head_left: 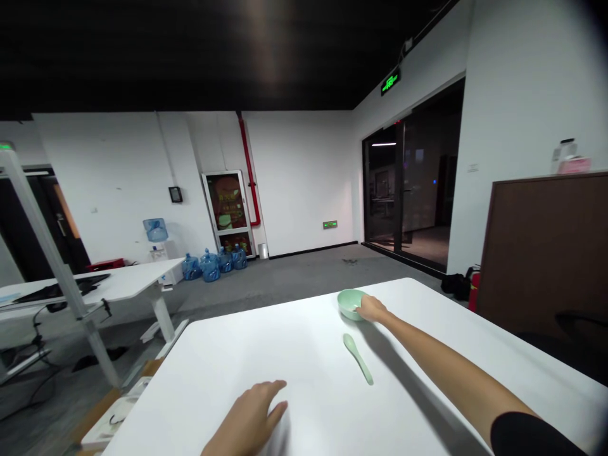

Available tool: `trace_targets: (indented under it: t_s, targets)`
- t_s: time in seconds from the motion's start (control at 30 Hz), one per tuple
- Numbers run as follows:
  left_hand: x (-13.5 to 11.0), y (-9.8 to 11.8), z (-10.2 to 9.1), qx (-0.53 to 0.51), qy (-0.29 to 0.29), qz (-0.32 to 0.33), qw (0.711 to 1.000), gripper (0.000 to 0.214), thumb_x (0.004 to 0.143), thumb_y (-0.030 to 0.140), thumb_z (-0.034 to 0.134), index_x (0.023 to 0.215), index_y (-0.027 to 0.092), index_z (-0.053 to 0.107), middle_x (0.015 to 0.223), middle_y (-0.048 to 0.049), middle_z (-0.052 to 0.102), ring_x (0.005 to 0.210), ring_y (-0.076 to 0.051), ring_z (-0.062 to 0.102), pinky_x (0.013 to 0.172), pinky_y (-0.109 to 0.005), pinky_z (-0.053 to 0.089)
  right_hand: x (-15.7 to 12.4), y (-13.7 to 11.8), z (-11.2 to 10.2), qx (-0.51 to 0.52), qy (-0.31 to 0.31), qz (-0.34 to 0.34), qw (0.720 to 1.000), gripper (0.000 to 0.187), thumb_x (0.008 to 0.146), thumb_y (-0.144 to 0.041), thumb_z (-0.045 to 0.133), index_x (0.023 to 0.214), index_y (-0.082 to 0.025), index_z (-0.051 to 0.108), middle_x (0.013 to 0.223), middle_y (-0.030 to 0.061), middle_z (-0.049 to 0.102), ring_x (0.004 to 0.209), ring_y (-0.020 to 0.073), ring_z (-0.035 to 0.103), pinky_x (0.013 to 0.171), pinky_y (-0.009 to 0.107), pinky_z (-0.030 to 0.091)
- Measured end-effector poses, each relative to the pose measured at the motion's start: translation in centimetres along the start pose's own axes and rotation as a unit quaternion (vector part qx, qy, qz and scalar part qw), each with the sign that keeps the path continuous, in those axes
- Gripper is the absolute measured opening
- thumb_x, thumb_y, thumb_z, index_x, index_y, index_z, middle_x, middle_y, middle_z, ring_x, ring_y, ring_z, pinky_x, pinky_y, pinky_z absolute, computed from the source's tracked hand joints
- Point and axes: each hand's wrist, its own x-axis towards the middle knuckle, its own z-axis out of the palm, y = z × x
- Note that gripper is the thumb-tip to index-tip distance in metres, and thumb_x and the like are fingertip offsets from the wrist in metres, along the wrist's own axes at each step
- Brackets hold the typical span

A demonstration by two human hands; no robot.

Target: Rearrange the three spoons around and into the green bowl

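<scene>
The right hand [371,308] is reaching out, and its bent fingers lie on the edge of a round, pale green plastic bowl [349,304]. The hand is only part way closed, and I cannot tell if it really has a grip on the bowl. A short black sleeve [527,437] sits high up on that arm. The left hand [247,418] is low and near the front of the table, with its fingers a little spread. It is open and holds nothing.

The bowl sits near the far edge of a big white table [294,342]. A long, pale green plastic spoon [357,358] lies flat on the table, just in front of the bowl and not touching it. The spoon is between the two hands, but closer to the right one.

Past the table, blue plastic water jugs [204,266] stand in a group on the gray floor by the far wall. A red fire extinguisher [474,291] stands beside a tall, dark brown board [541,253]. A white desk [109,285] stands to the left.
</scene>
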Motion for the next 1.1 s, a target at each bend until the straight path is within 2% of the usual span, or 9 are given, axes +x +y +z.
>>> trace_targets:
  t_s: [0.13,0.23,0.33,0.43,0.57,0.73,0.9,1.1]
  targets:
    - [0.1,-0.1,0.0,0.001,-0.004,-0.002,1.0,0.053,0.089,0.059,0.039,0.133,0.033,0.051,0.134,-0.0021,0.059,0.123,-0.025,0.052,0.103,-0.038,0.04,-1.1,0.2,-2.3,0.017,0.026,-0.009,0.999,0.039,0.085,-0.048,0.051,0.098,-0.016,0.069,0.104,0.0146,0.068,0.091,0.0236,0.064,0.069,0.027,0.041]
    - [0.2,-0.2,0.1,-0.003,-0.007,0.001,1.0,0.055,0.088,0.061,0.039,0.133,0.033,0.052,0.133,-0.0023,0.059,0.123,-0.026,0.052,0.103,-0.039,0.04,-2.7,1.4,-4.8,0.038,0.054,-0.048,0.997,0.04,0.087,-0.048,0.047,0.086,-0.015,0.069,0.093,0.0131,0.07,0.086,0.0217,0.064,0.066,0.025,0.037]
    - [0.3,-0.1,0.2,-0.003,-0.007,0.003,1.0,0.055,0.087,0.061,0.039,0.133,0.032,0.052,0.133,-0.0026,0.059,0.122,-0.026,0.052,0.102,-0.039,0.04,-4.7,3.3,-6.7,0.048,0.079,-0.071,0.993,0.038,0.088,-0.048,0.047,0.085,-0.015,0.067,0.09,0.0115,0.07,0.085,0.0204,0.062,0.065,0.025,0.034]
    - [0.1,0.1,0.2,0.002,-0.01,0.01,1.0,0.054,0.088,0.06,0.039,0.132,0.032,0.052,0.132,-0.0026,0.06,0.122,-0.026,0.053,0.101,-0.039,0.04,-6.8,5.4,-7.5,0.043,0.084,-0.062,0.994,0.037,0.089,-0.047,0.046,0.088,-0.016,0.066,0.091,0.0106,0.069,0.083,0.0197,0.062,0.064,0.025,0.033]
    - [-0.3,0.5,0.0,-0.001,-0.015,0.006,1.0,0.055,0.087,0.061,0.039,0.132,0.032,0.052,0.132,-0.0026,0.059,0.123,-0.026,0.052,0.101,-0.039,0.041,-9.0,8.0,-6.8,0.032,0.061,-0.016,0.998,0.038,0.089,-0.049,0.046,0.09,-0.016,0.064,0.092,0.0109,0.068,0.078,0.0193,0.061,0.062,0.026,0.033]
    - [-0.5,0.7,0.0,-0.001,-0.012,0.004,1.0,0.056,0.087,0.061,0.038,0.132,0.031,0.053,0.132,-0.0027,0.06,0.123,-0.026,0.052,0.102,-0.04,0.04,-10.7,10.4,-4.3,0.012,0.035,0.027,0.999,0.038,0.09,-0.047,0.042,0.091,-0.016,0.063,0.094,0.0125,0.067,0.081,0.0209,0.062,0.062,0.027,0.033]
    - [-0.2,0.4,0.5,-0.002,-0.015,0.002,1.0,0.057,0.086,0.063,0.039,0.133,0.032,0.052,0.133,-0.0018,0.059,0.124,-0.026,0.051,0.103,-0.039,0.04,-11.3,11.3,-1.8,-0.006,-0.01,0.028,1.0,0.035,0.089,-0.046,0.044,0.094,-0.016,0.062,0.1,0.0127,0.066,0.082,0.0226,0.063,0.064,0.028,0.036]
    - [0.0,-0.1,0.8,-0.006,-0.008,0.009,1.0,0.059,0.086,0.065,0.039,0.133,0.031,0.053,0.133,-0.0024,0.059,0.125,-0.026,0.051,0.104,-0.038,0.04,-11.2,11.5,-0.6,-0.014,-0.041,0.024,0.999,0.03,0.088,-0.039,0.046,0.094,-0.015,0.062,0.104,0.0135,0.066,0.083,0.0232,0.064,0.064,0.028,0.038]
